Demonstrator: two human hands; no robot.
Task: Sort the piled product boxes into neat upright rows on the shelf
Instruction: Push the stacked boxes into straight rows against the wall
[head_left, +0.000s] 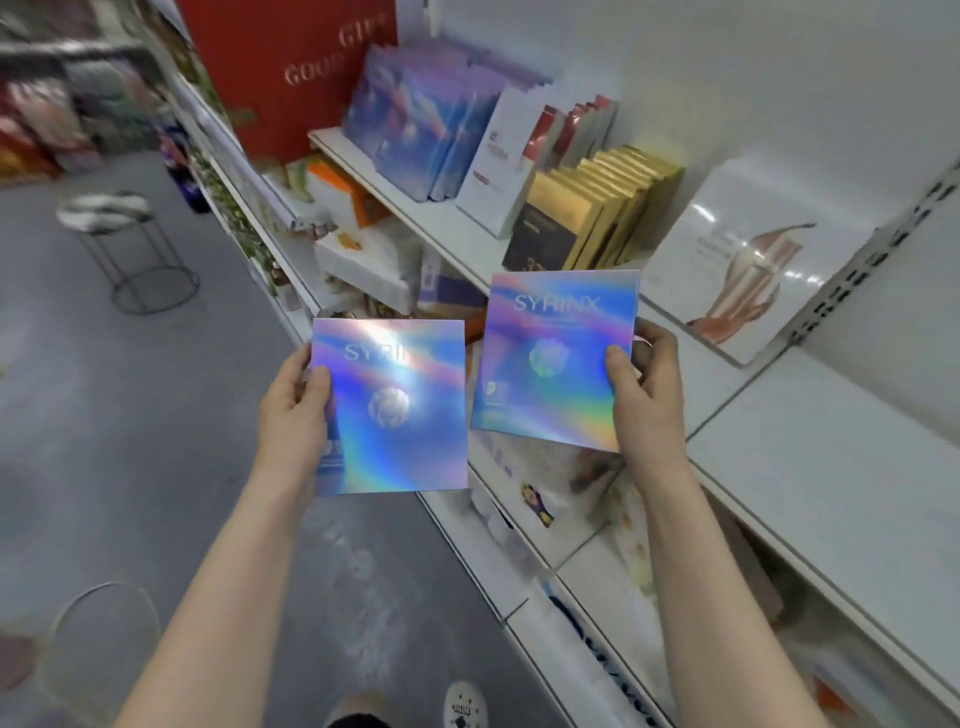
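Head view is showing two iridescent boxes being held out in front of the shelf (810, 467), side by side, not touching, their printed faces toward the camera. The left box (389, 410) is sitting in the left hand (293, 415), whose thumb is curling over its left edge with the fingers behind. The right box (553, 358) is being pinched at its right edge by the right hand (647, 387), thumb on the front. Neither box is resting on the shelf.

Behind them, a matching iridescent row (426, 124) is standing upright, followed by a white-and-red row (524, 145) and a gold row (602, 208), so most of that tier is looking sorted. A white hand-print box (753, 260) is leaning alone against the back panel.

I judge these two are waiting to join the matching row. The jumbled packages (540, 499) on the tier below are suggesting more work is left.
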